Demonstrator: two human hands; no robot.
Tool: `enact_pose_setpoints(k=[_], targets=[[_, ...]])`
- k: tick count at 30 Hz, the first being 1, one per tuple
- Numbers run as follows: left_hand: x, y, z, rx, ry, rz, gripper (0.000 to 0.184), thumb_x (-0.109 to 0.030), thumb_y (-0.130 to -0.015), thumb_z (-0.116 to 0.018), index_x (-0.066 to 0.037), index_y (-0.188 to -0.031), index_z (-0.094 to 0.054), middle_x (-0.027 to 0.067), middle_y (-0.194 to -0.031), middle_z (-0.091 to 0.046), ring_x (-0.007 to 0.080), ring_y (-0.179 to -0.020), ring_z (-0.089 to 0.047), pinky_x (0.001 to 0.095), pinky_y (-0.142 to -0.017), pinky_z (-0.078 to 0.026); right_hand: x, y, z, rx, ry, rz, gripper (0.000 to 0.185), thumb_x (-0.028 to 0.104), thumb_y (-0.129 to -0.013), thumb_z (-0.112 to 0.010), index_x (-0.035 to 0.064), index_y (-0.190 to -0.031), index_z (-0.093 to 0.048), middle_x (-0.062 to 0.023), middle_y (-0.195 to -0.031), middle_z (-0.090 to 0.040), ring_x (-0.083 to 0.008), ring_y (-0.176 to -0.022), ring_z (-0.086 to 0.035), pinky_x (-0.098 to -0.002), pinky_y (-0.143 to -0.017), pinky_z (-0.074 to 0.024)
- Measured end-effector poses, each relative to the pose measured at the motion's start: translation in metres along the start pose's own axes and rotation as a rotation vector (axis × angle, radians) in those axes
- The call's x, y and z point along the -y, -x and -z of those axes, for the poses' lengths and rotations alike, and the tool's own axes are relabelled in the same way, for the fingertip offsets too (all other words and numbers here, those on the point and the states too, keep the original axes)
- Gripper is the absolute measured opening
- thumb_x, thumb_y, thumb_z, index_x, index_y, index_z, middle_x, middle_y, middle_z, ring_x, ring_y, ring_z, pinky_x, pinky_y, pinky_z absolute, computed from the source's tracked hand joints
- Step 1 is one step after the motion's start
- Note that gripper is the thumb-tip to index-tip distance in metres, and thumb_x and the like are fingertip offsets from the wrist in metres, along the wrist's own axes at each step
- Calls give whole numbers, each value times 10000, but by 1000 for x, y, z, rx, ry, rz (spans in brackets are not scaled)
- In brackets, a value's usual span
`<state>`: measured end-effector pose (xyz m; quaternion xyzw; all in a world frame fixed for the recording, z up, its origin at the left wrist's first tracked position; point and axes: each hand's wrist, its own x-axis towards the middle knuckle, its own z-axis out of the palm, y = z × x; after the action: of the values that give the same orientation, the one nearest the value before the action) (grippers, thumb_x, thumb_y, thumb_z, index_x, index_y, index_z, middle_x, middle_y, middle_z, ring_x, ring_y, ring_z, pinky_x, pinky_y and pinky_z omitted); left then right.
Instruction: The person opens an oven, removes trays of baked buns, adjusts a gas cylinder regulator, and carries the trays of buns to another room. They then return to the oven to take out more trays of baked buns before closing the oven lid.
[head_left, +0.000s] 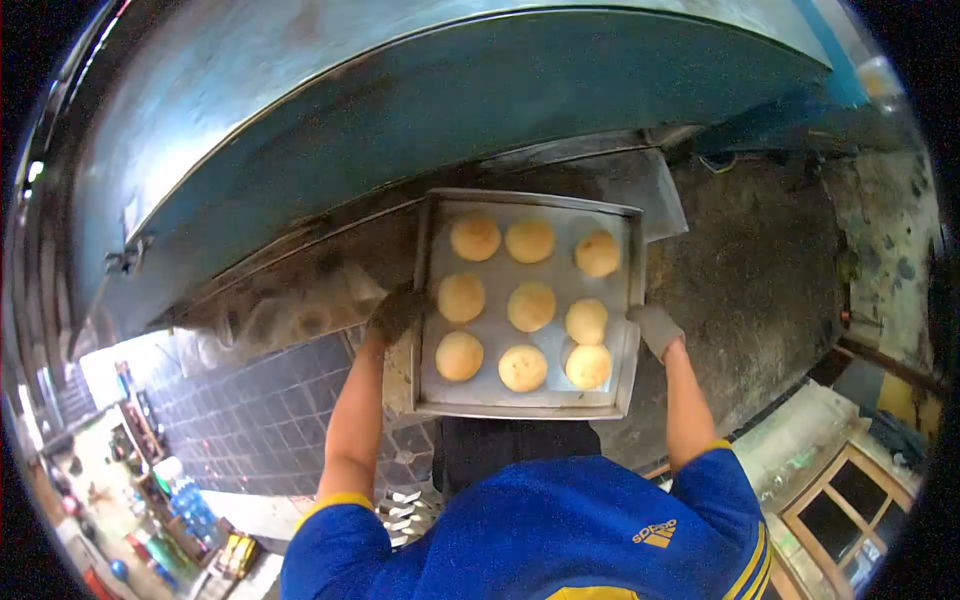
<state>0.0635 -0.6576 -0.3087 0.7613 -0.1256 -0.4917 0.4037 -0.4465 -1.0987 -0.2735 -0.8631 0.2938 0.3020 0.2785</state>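
A square metal tray (510, 402) is held level in front of my body. Several round, pale golden buns (531, 306) lie on it in rows, two at the right side touching each other. My left hand (397, 313), in a dark glove, grips the tray's left edge. On the right edge is my right hand (655, 330), in a greyish glove, its fingertips partly hidden by the rim.
A large blue-green metal oven (470, 110) with a latch (128, 257) spans the top. Dark tiled floor (260, 410) lies at left, with bottles (190, 505) beyond. A wooden frame (850, 510) stands lower right, near a stained wall (890, 230).
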Motion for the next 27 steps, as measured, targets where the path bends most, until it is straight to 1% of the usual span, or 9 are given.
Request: enact_pose_setpoints(k=[1, 5, 6, 10, 13, 14, 16, 22, 27], targets=[[-42, -20, -21, -9, -156, -106, 287, -105, -1013, -698, -44, -1260, -831, 234, -1343, -797, 347, -1311, -728, 443, -1100, -595, -28, 24, -13, -12, 146, 8, 419, 259, -1149, -560, 30, -1435, -764, -129, -1507, -756, -299, -1292, -739, -452, -1185, -545], [-211, -99, -117, -147, -827, -552, 264, -120, -1017, -700, -52, -1236, -830, 223, -1306, -800, 355, -1276, -734, 456, -1083, -596, -58, 160, -32, -327, -495, -389, 381, 181, -1075, -555, 25, -1293, -826, -224, -1376, -787, -419, -1328, -707, -471, -1195, -521], [-239, -117, -137, -190, -963, -610, 258, -124, -1018, -700, -54, -1230, -830, 220, -1296, -801, 357, -1267, -736, 460, -1079, -596, -82, 188, -60, -375, -473, -369, 376, 180, -1062, -570, 18, -1287, -823, -241, -1367, -780, -432, -1328, -699, -477, -1188, -520], [-302, -182, -165, -260, -1269, -540, 237, -139, -1023, -702, -62, -1206, -830, 208, -1259, -805, 365, -1232, -742, 473, -1062, -596, -101, 287, -124, -588, -756, -578, 287, 152, -1001, -634, -16, -1173, -791, -227, -1232, -767, -380, -1217, -706, -502, -1100, -543], [-314, -202, -174, -228, -1367, -474, 222, -151, -1026, -703, -68, -1188, -829, 200, -1232, -808, 371, -1206, -747, 483, -1049, -597, -86, 329, -160, -852, -992, -716, 90, 113, -930, -654, 32, -892, -662, -53, -913, -636, -232, -832, -616, -439, -834, -545], [-312, -198, -181, -216, -1400, -484, 217, -154, -1027, -703, -70, -1182, -829, 197, -1222, -809, 373, -1197, -749, 487, -1045, -597, -79, 339, -162, -854, -998, -723, 90, 113, -930, -654, 32, -892, -662, -53, -913, -636, -232, -832, -616, -439, -834, -545], [-304, -176, -201, -174, -1466, -552, 208, -162, -1029, -704, -74, -1170, -828, 191, -1204, -811, 377, -1180, -752, 493, -1037, -597, -59, 355, -166, -1016, -1984, -736, 114, 124, -903, -642, 100, -828, -560, -20, -872, -531, -223, -807, -595, -420, -789, -538], [-264, -60, -255, 22, -1527, -697, 185, -185, -1036, -706, -85, -1135, -827, 174, -1149, -817, 390, -1127, -761, 514, -1012, -598, -18, 333, -145, -1005, -2155, -785, 164, 158, -909, -638, 141, -801, -516, 2, -878, -485, -198, -823, -553, -383, -826, -523], [-206, -1, -238, 5, -1310, -534, 226, -278, -1029, -728, -98, -1119, -832, 170, -1119, -819, 405, -1098, -767, 533, -978, -599, -50, 278, -138, -923, -1996, -688, 137, 162, -930, -634, 127, -819, -562, 6, -911, -504, -187, -868, -553, -381, -850, -513]])
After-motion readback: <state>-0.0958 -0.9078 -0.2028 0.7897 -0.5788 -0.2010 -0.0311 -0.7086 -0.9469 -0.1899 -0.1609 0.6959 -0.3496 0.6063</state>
